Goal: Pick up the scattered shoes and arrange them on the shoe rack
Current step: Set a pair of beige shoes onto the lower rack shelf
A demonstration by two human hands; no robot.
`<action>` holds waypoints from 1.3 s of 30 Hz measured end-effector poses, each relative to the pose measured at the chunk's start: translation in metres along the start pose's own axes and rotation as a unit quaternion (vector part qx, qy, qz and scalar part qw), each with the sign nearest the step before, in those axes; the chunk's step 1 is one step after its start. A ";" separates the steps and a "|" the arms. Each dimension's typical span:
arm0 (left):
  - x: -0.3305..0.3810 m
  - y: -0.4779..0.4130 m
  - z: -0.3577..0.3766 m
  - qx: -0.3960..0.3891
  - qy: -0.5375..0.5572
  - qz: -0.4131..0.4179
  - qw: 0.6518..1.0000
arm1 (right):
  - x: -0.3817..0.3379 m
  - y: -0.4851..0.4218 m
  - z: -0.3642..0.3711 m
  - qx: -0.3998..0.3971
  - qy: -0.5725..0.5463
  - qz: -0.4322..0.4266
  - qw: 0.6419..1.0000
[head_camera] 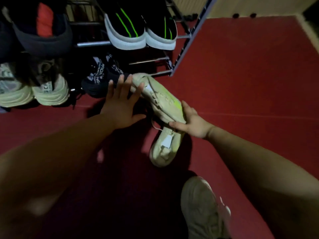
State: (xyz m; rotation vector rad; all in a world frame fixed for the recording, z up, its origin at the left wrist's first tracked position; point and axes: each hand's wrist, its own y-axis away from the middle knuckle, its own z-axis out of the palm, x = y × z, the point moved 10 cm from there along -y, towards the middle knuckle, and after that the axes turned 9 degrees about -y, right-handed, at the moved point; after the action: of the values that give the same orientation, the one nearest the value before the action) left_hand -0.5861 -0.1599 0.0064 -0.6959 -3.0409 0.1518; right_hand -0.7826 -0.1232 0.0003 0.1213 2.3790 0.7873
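Observation:
My right hand [189, 120] grips a cream sneaker [160, 97] with a neon-yellow stripe, held slanted with its far end near the bottom bar of the metal shoe rack [183, 47]. My left hand [120, 102] is spread flat, fingers straight, touching that sneaker's far end. A second cream sneaker [164, 149] lies on the red floor just below my right hand. On the rack sit a black pair with green stripes [138, 30], a black printed pair [101, 75] on the lowest level, and a pale pair [32, 90] at the left.
A dark shoe with a red inside [43, 26] sits at the rack's upper left. My own foot in a pale sneaker [203, 207] is at the bottom. Red floor [250, 83] stretches to the right, ending at a light wall [259, 6].

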 end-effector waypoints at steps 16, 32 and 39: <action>-0.017 0.069 0.049 -0.232 -0.022 0.020 0.972 | -0.059 -0.019 0.014 0.074 0.346 -0.092 0.931; 0.024 0.101 0.076 -0.308 0.276 -0.145 0.899 | 0.015 0.000 0.067 0.085 0.162 0.042 0.982; 0.039 0.111 0.079 -0.299 0.193 -0.076 0.931 | 0.031 -0.002 0.065 0.023 0.108 0.052 0.993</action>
State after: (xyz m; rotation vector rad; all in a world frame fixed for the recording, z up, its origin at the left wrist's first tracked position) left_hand -0.5761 -0.0505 -0.0834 -0.4214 -2.7149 -0.8384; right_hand -0.7687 -0.0836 -0.0587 0.1889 2.6137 0.8319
